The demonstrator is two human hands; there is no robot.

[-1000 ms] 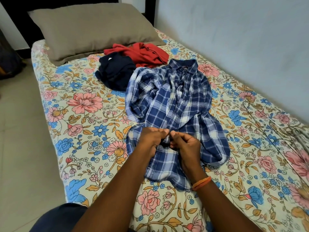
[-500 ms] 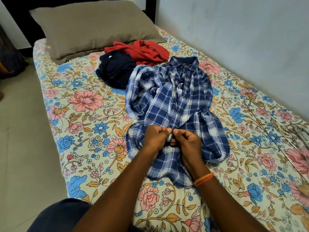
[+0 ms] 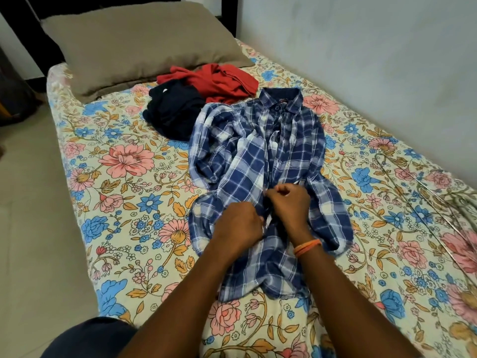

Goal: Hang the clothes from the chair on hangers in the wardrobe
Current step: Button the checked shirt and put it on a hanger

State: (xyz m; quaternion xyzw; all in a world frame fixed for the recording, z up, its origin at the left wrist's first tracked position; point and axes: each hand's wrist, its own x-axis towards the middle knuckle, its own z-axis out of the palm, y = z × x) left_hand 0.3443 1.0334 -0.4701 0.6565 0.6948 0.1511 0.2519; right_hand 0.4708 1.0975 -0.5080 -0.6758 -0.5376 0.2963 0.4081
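Observation:
A blue and white plaid shirt (image 3: 247,161) lies spread on the floral bed (image 3: 124,202), collar toward the pillow. My left hand (image 3: 238,226) and my right hand (image 3: 290,202) both pinch the shirt's front placket near its lower half, fingers curled on the fabric. My right hand sits slightly farther up the shirt than the left. An orange band circles my right wrist. A dark navy garment (image 3: 173,109) and a red garment (image 3: 219,81) lie crumpled beyond the shirt. Thin metal hangers (image 3: 423,200) rest on the bed at the right.
A grey-brown pillow (image 3: 139,45) lies at the head of the bed. A pale wall (image 3: 374,60) runs along the bed's right side. Tiled floor (image 3: 31,215) is on the left, with a dark bag at the far left edge.
My right hand has moved a little farther up the placket, apart from the left hand. The view has shifted slightly.

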